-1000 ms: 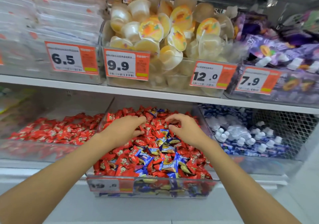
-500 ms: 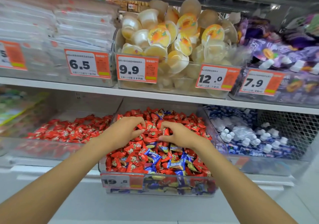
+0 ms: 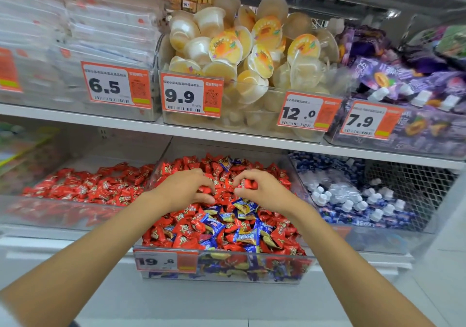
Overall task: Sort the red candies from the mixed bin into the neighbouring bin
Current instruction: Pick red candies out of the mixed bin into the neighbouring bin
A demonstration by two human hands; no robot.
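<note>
The mixed bin (image 3: 227,267), a clear plastic box on the lower shelf, holds a heap of red candies (image 3: 186,236) with blue-wrapped candies (image 3: 245,236) among them. Both my hands are in the back half of the heap. My left hand (image 3: 184,190) has its fingers curled round red candies. Fingers and thumb of my right hand (image 3: 257,189) pinch a red candy (image 3: 248,184). To the left stands the neighbouring bin (image 3: 50,213), clear too, with only red candies (image 3: 83,188) in it.
A bin of blue-and-white pouches (image 3: 353,200) stands on the right with a wire mesh behind it. The upper shelf (image 3: 126,123) overhangs the bins and carries jelly cups (image 3: 242,56), purple pouches and orange price tags. White floor lies below.
Both hands have drawn closer together in the heap and their fingers have curled tighter on red candies. The camera has shifted left and nearer.
</note>
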